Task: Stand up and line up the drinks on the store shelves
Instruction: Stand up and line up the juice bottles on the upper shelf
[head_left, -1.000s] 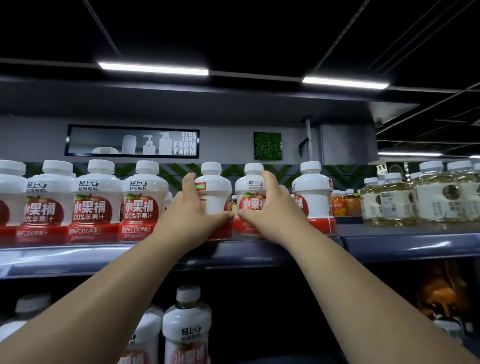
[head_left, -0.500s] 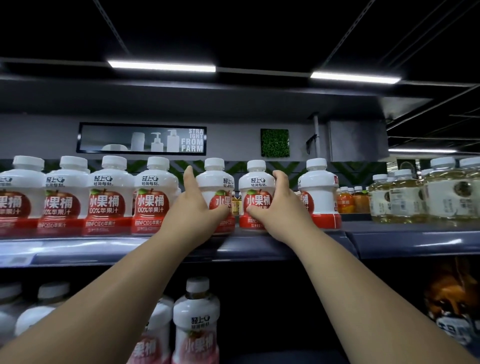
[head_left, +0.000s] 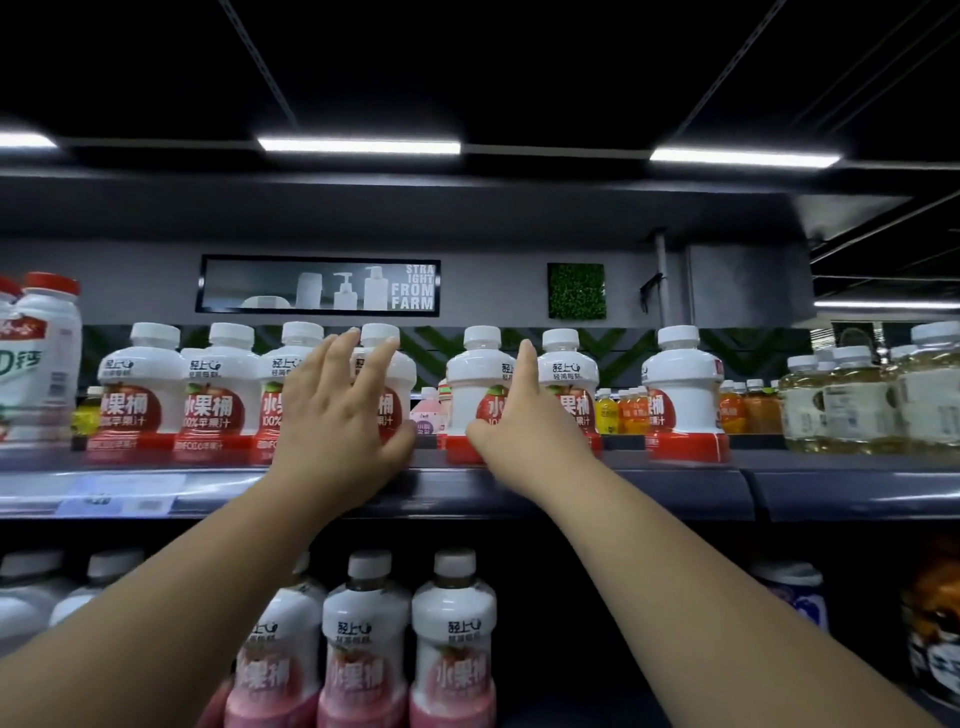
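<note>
Left hand (head_left: 337, 421) fingers spread, in front of apple juice bottle (head_left: 406, 378) at its 1 o'clock | right hand (head_left: 519, 436) fingers straight, together, between neighbour bottle (head_left: 470, 384) at 10 o'clock and next bottle (head_left: 574, 374) at 2 | all upright on upper shelf (head_left: 649, 488)

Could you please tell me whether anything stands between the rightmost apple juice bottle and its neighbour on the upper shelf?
Nothing visible does: the gap between the rightmost apple juice bottle and its neighbour shows only small yellow and orange bottles standing further back.

juice bottle (head_left: 406, 376) label behind left hand (head_left: 332, 421)
</note>
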